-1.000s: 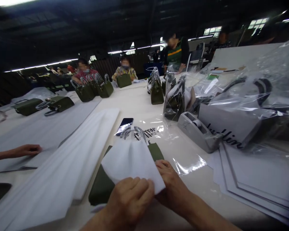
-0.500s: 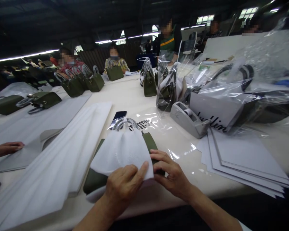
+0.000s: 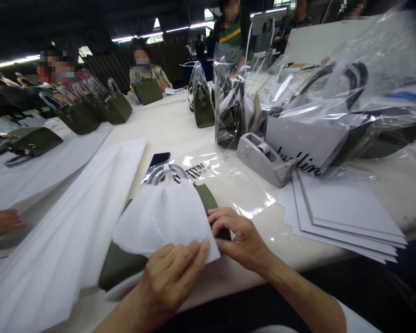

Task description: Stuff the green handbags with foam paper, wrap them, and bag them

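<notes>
Table (image 3: 159,125) runs pale and wide; on it, by the near edge, lies a green bag (image 3: 125,266), its long axis left to right, right end slightly farther, wrapped handles (image 3: 171,167) pointing far. Beyond it, a flat clear plastic bag (image 3: 229,185) carries black script I can't make out. White foam sheet (image 3: 166,217) hides most of the green bag's middle. Farther right, a white card (image 3: 298,138) under plastic bears script, partly obscured, ending in what looks like "dlin". The person's left hand (image 3: 175,273) grips the foam's near edge; their right hand (image 3: 239,236) curls at its right edge, though whether it pinches anything I can't tell. Beyond the handles, a dark phone (image 3: 158,162) is partly hidden.
</notes>
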A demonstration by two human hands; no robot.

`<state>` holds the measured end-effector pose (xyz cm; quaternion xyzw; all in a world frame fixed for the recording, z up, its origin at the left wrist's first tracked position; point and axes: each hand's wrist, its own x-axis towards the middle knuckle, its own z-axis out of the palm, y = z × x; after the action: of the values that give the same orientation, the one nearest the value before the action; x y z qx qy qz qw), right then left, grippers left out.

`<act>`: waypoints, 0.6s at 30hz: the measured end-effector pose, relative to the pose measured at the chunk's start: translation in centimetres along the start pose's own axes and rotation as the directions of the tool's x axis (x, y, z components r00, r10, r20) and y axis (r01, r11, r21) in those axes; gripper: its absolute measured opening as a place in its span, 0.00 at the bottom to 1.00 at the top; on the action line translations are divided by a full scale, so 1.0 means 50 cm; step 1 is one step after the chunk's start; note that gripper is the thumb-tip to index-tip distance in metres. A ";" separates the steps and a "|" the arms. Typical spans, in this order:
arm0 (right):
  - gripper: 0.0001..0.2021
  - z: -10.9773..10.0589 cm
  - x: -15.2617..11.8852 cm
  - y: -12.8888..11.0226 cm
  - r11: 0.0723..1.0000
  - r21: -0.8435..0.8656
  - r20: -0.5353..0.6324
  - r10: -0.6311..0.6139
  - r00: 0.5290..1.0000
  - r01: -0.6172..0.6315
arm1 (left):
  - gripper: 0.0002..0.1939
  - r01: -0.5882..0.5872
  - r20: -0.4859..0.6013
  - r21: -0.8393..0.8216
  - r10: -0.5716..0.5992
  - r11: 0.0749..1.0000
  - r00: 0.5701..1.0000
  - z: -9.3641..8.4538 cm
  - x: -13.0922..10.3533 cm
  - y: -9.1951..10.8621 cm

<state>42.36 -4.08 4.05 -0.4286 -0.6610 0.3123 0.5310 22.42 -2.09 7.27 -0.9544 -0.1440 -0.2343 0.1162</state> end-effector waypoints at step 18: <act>0.06 -0.093 0.036 -0.028 0.987 0.027 0.070 0.158 0.985 -0.160 | 0.21 -0.093 0.108 0.119 0.080 0.988 0.991 0.002 -0.045 0.002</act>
<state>46.40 -3.28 7.17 -0.4606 -0.6370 0.3786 0.4886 20.59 -2.67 6.10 -0.9615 -0.1223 -0.1701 0.1777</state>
